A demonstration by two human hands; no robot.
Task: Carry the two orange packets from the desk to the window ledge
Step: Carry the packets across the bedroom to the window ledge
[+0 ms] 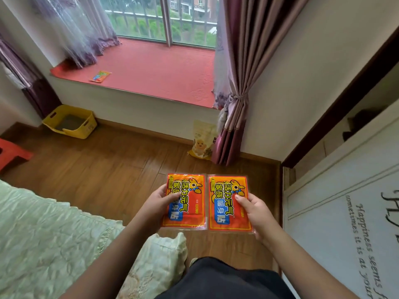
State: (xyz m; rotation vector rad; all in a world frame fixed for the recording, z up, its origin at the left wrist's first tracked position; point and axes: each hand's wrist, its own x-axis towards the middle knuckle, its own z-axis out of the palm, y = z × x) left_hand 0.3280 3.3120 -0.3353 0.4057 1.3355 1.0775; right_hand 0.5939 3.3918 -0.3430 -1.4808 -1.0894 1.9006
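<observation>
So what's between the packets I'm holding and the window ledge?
In the head view, only bare wood floor and the white wall under the ledge lie beyond the packets.

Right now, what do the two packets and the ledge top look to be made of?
Both orange packets, left packet and right packet, look like glossy printed plastic film: clear sealed margins, light sheen. The window ledge seems covered in matte red quilted fabric, with stitched patterns showing; what lies beneath is hidden.

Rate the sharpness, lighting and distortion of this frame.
Head view: the two packets are sharp with readable print; the sheer curtain is motion-smeared; daylight falls softly on the ledge; wide-angle lens bends the wall edges.
</observation>
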